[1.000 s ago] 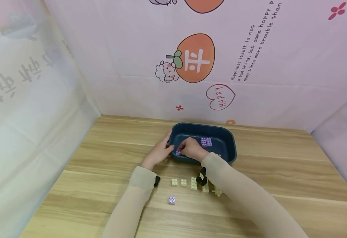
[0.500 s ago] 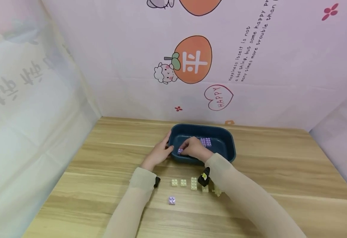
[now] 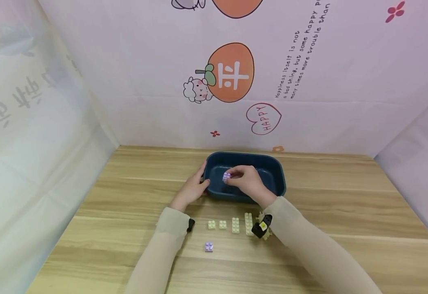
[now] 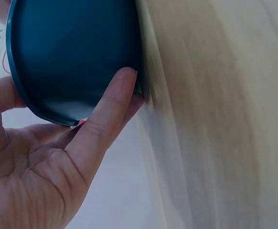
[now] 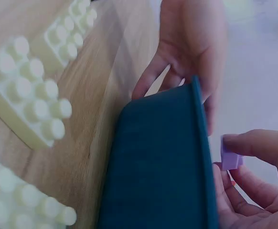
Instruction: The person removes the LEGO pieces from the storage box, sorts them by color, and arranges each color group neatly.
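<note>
My right hand [image 3: 248,180] pinches a small purple toy brick [image 3: 226,176] between thumb and fingertips, raised over the dark blue plastic box [image 3: 281,179]. In the right wrist view this brick [image 5: 229,153] shows beside the box's rim. At the box's left end, my left hand [image 3: 193,188] holds the wall; in the left wrist view, fingers [image 4: 112,98] lie against the outside and the thumb is at the rim. Another purple brick [image 3: 208,246] lies on the table in front. The right hand covers part of the box's inside.
Pale yellow bricks stand in a row before the box, among them a small one [image 3: 211,224] and a long one [image 3: 248,223]. The right wrist camera [image 3: 262,226] overlaps the row's right end. A printed cloth [image 3: 155,114] hangs behind the wooden table [image 3: 320,228].
My right hand has lifted a purple brick from the box's left part, moving up and slightly right. My left hand stays at the box's end. The head view has shifted slightly.
</note>
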`<action>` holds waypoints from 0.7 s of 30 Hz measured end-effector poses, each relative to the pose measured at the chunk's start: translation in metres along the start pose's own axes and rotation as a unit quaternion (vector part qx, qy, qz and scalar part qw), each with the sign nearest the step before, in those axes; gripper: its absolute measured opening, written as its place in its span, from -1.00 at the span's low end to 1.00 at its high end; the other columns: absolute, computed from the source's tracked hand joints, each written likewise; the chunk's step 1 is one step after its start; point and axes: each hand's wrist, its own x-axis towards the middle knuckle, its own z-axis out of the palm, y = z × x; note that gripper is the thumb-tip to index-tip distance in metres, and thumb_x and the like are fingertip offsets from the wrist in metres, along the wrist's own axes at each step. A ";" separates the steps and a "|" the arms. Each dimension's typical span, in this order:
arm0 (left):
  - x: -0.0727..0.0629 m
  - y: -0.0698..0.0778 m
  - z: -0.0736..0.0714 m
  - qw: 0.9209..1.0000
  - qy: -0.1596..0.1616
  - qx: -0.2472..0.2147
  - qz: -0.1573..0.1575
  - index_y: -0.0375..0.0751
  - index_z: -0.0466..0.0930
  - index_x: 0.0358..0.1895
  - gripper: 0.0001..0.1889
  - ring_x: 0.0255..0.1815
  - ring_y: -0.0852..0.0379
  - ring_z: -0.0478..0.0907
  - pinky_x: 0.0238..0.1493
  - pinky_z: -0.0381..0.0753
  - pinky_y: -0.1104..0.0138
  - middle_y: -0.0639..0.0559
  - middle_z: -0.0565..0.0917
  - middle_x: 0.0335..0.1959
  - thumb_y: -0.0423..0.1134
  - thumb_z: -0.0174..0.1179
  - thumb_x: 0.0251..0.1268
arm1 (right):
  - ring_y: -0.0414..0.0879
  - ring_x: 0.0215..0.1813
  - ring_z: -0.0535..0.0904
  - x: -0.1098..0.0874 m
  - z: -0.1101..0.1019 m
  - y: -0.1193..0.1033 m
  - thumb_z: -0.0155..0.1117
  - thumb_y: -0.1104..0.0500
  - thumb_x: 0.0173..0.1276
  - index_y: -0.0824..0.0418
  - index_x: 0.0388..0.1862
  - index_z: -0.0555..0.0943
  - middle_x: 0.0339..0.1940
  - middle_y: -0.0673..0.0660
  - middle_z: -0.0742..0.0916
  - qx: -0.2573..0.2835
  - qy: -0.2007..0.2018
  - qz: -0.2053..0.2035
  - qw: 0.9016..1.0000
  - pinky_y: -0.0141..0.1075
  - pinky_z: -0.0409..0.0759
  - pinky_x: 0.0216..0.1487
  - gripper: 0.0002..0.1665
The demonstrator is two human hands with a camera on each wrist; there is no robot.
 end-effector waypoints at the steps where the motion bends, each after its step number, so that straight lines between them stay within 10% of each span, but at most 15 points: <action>1: 0.000 0.000 0.001 1.000 0.002 0.002 0.000 0.24 -0.19 0.57 -0.28 0.23 -0.13 0.49 -0.12 0.68 0.20 -0.20 0.11 0.53 -0.25 -0.06 0.50 | -0.10 -0.18 0.63 -0.003 -0.001 0.001 0.44 0.15 0.20 0.19 -0.10 0.72 -0.15 0.14 0.74 0.009 0.005 0.002 1.000 -0.26 0.66 -0.10 -0.71; 21: -0.005 0.007 0.004 1.000 0.005 0.003 -0.020 0.22 -0.24 0.57 -0.29 0.24 -0.18 0.45 -0.20 0.70 0.20 -0.21 0.05 0.55 -0.25 -0.12 0.52 | -0.14 -0.25 0.61 -0.085 -0.012 -0.005 0.41 0.20 0.22 0.29 -0.09 0.69 -0.22 0.16 0.73 0.062 0.013 -0.009 0.998 -0.47 0.60 -0.21 -0.71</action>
